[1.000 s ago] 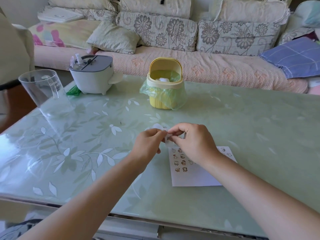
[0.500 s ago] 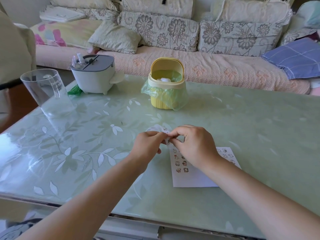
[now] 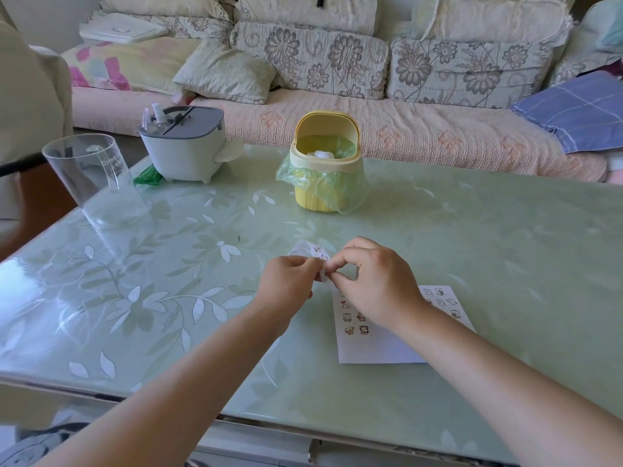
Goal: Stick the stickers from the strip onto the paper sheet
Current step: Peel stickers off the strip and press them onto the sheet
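One strip (image 3: 319, 257) between left hand (image 3: 288, 282), right hand (image 3: 379, 285).

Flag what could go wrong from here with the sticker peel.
1. Both the left hand and right hand pinch the curled white sticker strip close together; a small sticker could fold onto itself or tear.
2. The white paper sheet lies loose on the glossy green leaf-patterned tabletop; it may slide when pressed.
3. The right hand hides part of the sheet's sticker rows, so the next one might overlap them.
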`<state>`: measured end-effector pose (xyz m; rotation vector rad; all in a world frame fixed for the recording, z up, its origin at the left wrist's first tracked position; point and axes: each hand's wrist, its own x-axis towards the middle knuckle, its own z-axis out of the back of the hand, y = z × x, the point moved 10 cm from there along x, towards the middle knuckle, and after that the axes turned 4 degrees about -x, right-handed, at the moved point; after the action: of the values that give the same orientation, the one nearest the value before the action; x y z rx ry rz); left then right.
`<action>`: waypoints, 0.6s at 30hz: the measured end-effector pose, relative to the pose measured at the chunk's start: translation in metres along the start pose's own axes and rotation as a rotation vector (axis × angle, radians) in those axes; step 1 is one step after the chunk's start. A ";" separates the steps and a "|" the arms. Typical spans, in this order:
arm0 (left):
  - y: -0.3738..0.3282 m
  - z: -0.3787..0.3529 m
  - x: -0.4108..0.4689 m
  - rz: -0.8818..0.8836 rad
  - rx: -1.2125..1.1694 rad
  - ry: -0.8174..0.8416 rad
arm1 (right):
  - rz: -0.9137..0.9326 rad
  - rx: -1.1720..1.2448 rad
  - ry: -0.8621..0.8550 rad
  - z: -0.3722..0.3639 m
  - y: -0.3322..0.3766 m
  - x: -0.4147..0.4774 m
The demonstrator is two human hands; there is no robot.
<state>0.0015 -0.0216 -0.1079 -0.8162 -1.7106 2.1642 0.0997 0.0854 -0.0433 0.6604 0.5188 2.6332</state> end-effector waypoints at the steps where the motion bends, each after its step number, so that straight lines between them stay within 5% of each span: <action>1: 0.000 0.001 0.003 -0.024 0.040 -0.012 | -0.026 0.053 0.020 -0.001 -0.002 0.000; 11: -0.026 -0.015 -0.015 -0.478 0.794 -0.111 | -0.446 0.475 0.242 -0.003 -0.047 -0.019; 18: -0.045 -0.030 -0.043 -0.792 0.682 -0.090 | -0.528 0.442 0.383 -0.003 -0.068 -0.043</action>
<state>0.0471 -0.0082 -0.0579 0.1336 -0.9330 1.9659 0.1514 0.1249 -0.0912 0.0912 1.2219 2.1452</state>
